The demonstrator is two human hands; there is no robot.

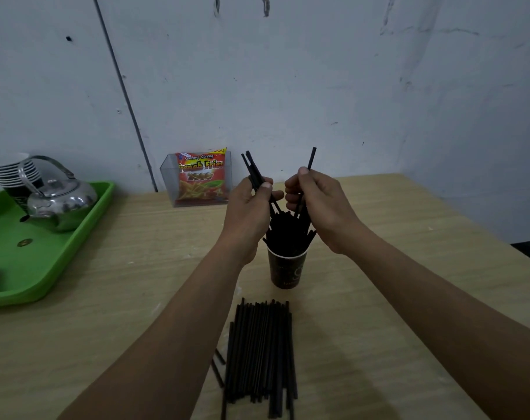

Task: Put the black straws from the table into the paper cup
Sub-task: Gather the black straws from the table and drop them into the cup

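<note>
Loose black straws (259, 353) lie before the paper cup (286, 271); above it, left hand (251, 204) and right hand (315, 198) each pinch straws; green tray (45, 268) with kettle (60, 204) sits far left

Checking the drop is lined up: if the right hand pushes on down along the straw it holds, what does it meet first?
Most likely the bundle of straws already standing in the paper cup, just below the right hand; its straw slants down into them. Depth is unclear.
</note>
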